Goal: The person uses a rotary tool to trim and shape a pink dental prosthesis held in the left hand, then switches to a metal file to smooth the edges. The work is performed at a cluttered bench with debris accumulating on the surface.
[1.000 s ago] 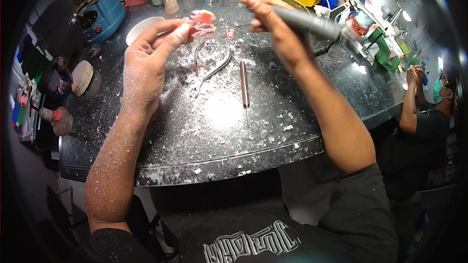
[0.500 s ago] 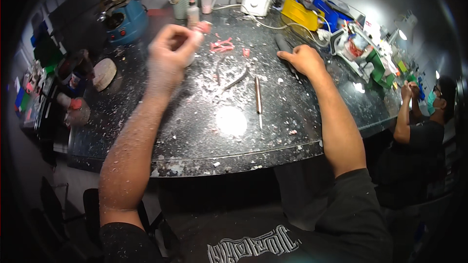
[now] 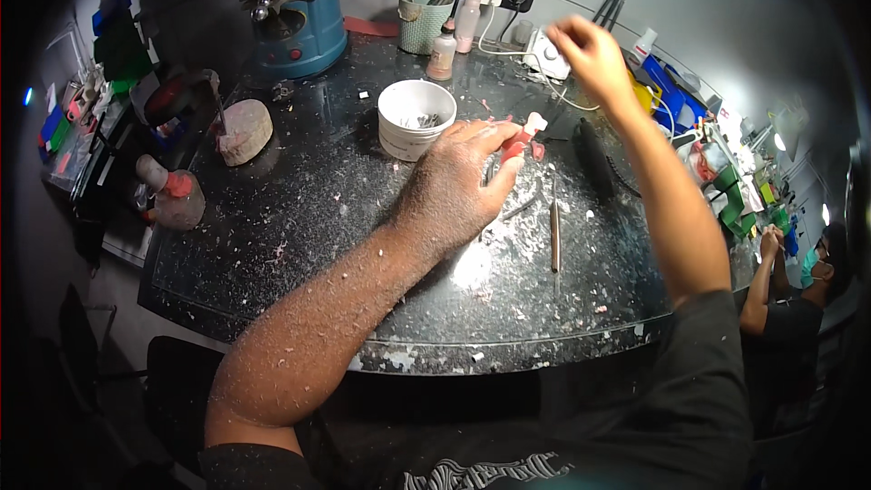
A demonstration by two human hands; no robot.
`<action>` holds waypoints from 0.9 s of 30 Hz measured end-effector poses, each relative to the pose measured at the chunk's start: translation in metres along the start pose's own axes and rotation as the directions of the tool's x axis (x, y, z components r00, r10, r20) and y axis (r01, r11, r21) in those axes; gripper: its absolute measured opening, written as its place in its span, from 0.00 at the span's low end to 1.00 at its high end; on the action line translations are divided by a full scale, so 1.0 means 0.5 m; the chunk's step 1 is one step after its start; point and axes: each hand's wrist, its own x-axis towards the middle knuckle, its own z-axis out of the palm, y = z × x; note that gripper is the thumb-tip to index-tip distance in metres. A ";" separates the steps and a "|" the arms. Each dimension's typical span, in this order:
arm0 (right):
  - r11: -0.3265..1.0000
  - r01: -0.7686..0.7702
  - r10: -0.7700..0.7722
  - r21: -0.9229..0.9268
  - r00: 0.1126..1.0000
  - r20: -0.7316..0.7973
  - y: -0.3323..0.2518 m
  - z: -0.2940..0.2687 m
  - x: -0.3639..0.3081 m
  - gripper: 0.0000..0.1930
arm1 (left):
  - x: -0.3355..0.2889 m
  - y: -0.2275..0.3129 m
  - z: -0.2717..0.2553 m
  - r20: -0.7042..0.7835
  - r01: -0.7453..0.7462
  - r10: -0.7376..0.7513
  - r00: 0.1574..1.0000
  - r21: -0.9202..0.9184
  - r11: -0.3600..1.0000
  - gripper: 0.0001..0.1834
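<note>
My left hand [image 3: 458,172] is closed, thumb and fingers pinching a small pink piece with a white end [image 3: 519,142], which looks like a denture part. It is held above the middle of the workbench, beside a white cup [image 3: 416,109] with small metal bits inside. My right hand [image 3: 594,63] is raised at the far right, its bent fingertips close to a white control box [image 3: 543,56] with a dial. Nothing shows in those fingers, and whether they touch the box I cannot tell. A black handpiece [image 3: 595,160] lies on the bench below my right forearm.
A slim metal-and-brown tool [image 3: 555,236] lies on the dusty black workbench [image 3: 299,263]. A blue machine [image 3: 304,41], a tool pot [image 3: 424,25] and bottles [image 3: 442,54] line the back. At left is a round pale block [image 3: 245,132]; a masked person [image 3: 798,299] works at far right.
My right hand has left the black handpiece and risen toward the white control box. My left hand has come rightward and nearer with the pink piece, uncovering the cup. The view has shifted.
</note>
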 end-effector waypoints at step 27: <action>0.607 -0.254 -0.022 0.753 0.942 0.335 -0.029 0.283 0.346 0.12 | 0.002 0.026 -0.006 0.103 -0.071 0.063 0.993 0.075 0.995 0.19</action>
